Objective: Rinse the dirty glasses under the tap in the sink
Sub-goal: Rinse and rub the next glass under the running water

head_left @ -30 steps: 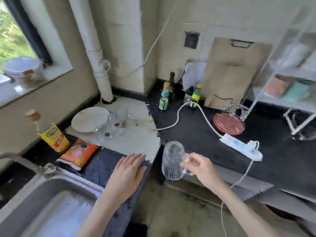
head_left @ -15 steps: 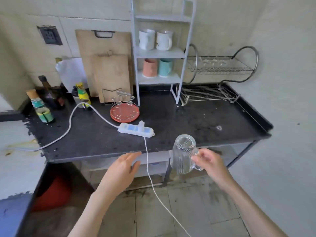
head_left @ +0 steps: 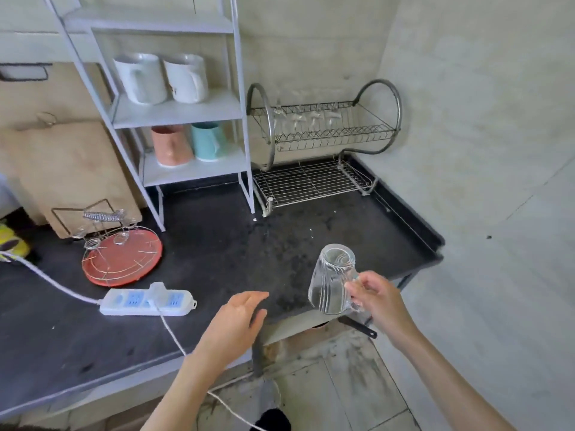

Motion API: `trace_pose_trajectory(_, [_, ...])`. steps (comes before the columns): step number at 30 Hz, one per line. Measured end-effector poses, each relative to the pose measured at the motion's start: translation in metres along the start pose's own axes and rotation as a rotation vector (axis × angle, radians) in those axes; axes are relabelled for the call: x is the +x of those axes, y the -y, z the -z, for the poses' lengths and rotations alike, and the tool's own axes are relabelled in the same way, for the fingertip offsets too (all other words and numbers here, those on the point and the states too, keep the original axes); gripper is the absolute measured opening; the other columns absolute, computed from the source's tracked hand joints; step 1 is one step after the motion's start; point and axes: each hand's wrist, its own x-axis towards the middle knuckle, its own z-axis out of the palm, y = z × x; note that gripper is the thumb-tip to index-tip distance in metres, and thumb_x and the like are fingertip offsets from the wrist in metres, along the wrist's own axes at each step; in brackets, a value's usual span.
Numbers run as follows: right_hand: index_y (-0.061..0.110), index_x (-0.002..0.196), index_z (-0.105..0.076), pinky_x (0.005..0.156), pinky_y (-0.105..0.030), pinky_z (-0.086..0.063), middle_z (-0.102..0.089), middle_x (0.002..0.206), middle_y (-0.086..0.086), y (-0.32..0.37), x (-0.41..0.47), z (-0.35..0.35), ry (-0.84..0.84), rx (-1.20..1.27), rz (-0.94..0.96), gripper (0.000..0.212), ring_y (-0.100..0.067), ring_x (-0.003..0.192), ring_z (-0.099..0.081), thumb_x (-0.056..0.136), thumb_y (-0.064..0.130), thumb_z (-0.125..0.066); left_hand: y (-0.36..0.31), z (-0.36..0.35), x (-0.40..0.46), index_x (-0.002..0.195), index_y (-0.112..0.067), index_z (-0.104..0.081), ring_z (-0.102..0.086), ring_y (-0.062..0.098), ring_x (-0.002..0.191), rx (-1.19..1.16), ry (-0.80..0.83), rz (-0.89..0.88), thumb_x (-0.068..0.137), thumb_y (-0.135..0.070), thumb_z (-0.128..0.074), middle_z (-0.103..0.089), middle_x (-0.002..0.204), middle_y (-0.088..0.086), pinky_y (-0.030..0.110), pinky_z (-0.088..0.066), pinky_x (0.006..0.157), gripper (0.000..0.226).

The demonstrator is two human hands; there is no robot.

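My right hand [head_left: 376, 301] pinches the handle of a clear ribbed glass mug [head_left: 331, 279] and holds it in the air over the front edge of the black counter [head_left: 217, 244]. The mug is tilted, its wide end toward me and its narrow end pointing away. My left hand [head_left: 236, 321] hovers flat above the counter's front edge, fingers relaxed and holding nothing. A two-tier wire dish rack [head_left: 317, 144] stands at the back right, with several clear glasses hung on its upper tier. Sink and tap are out of view.
A white shelf unit [head_left: 174, 110] holds two white mugs, a pink cup and a teal cup. A white power strip [head_left: 146, 301] with its cord lies on the counter near my left hand. A red round tray [head_left: 123, 262] and wooden boards [head_left: 71, 169] sit left.
The view has swung right, from the sink corner to the counter's right end with the dish rack. My right hand has kept the mug and tipped it over. My left hand stays empty.
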Motion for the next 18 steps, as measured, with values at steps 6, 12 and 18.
trace_pose_trajectory(6, [0.008, 0.065, -0.048, 0.052, -0.007, -0.036, -0.05, 0.067, 0.009, 0.009, 0.125, -0.009, 0.024, -0.042, -0.055, 0.027, -0.008, 0.067, -0.048, 0.086, 0.014, -0.063, 0.025, 0.01, 0.12, 0.147, -0.023, -0.022, -0.015, 0.02, 0.142, 0.144, 0.115, 0.037, 0.099, -0.034, -0.035, -0.017, 0.155, 0.001, 0.032, -0.019, 0.113, 0.05])
trace_pose_trajectory(12, [0.008, 0.067, -0.046, 0.06, -0.007, -0.041, -0.06, 0.091, 0.012, 0.021, 0.235, -0.03, 0.033, -0.004, -0.111, 0.025, 0.005, 0.079, -0.054, 0.086, 0.011, -0.061, 0.032, 0.03, 0.202, 0.145, -0.02, -0.029, -0.019, 0.023, 0.142, 0.208, 0.033, 0.016, 0.098, -0.041, -0.028, -0.027, 0.152, 0.003, 0.037, -0.02, 0.114, 0.052])
trace_pose_trajectory(18, [0.01, 0.066, -0.048, 0.068, -0.017, -0.042, -0.057, 0.122, 0.005, 0.015, 0.329, -0.062, 0.123, 0.054, -0.091, 0.025, -0.006, 0.088, -0.058, 0.086, 0.011, -0.062, 0.047, 0.028, 0.243, 0.121, -0.014, -0.06, -0.059, 0.027, 0.114, 0.241, -0.069, 0.095, 0.089, -0.036, -0.031, -0.064, 0.12, 0.005, 0.045, -0.048, 0.09, 0.048])
